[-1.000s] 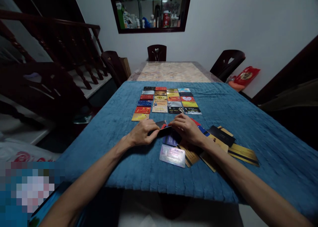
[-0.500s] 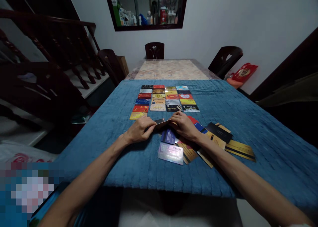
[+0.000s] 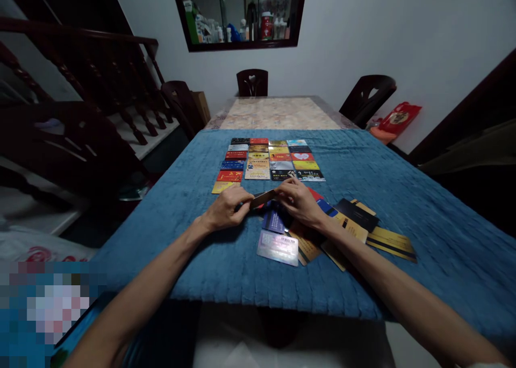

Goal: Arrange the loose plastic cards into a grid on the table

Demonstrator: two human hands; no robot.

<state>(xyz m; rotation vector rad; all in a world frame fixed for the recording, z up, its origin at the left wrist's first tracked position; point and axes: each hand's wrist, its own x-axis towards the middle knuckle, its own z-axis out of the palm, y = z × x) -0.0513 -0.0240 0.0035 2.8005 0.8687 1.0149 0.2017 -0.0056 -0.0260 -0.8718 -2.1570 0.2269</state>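
Note:
Between my two hands a dark plastic card (image 3: pixel 262 199) is held tilted, seen nearly edge-on. My left hand (image 3: pixel 229 206) pinches its left end, and my right hand (image 3: pixel 296 199) grips the right end. Beneath and beside my right hand lies a loose pile of cards: a silvery card (image 3: pixel 278 248) in front, a purple-blue card (image 3: pixel 273 221), a black card (image 3: pixel 357 212) and a gold card (image 3: pixel 392 243) at the right. Beyond my hands, several cards lie in neat columns; a yellow card (image 3: pixel 226 187) ends the left column, and a black card (image 3: pixel 283 175) lies near my right fingers.
A blue cloth (image 3: pixel 169 174) covers the near part of the table; the marble-patterned top (image 3: pixel 274 112) shows at the far end. Dark chairs (image 3: pixel 252 83) stand around it. A red bag (image 3: pixel 399 120) is at the right, a stair railing (image 3: pixel 80 32) at the left.
The held card has tipped, so more of its dark face shows. Both hands stay in nearly the same place, and the laid-out cards have not moved on the cloth.

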